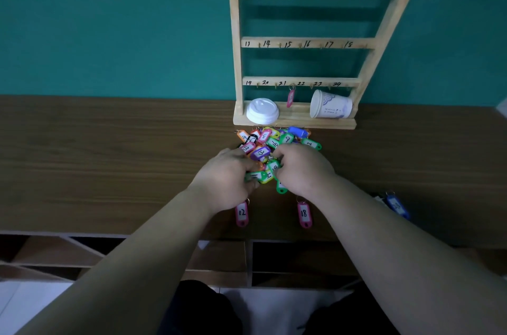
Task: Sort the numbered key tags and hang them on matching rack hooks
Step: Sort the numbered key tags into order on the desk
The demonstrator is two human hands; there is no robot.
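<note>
Here, on the wooden desk, my left hand curls round the green tag marked 11 at the near edge of the heap of key tags. My right hand pinches a second green tag, just below the numbered rack.

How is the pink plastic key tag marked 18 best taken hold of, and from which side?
Probably pinch its two long edges from above: the pink plastic key tag marked 18 lies flat and alone on the brown wooden table, ring pointing away.
</note>
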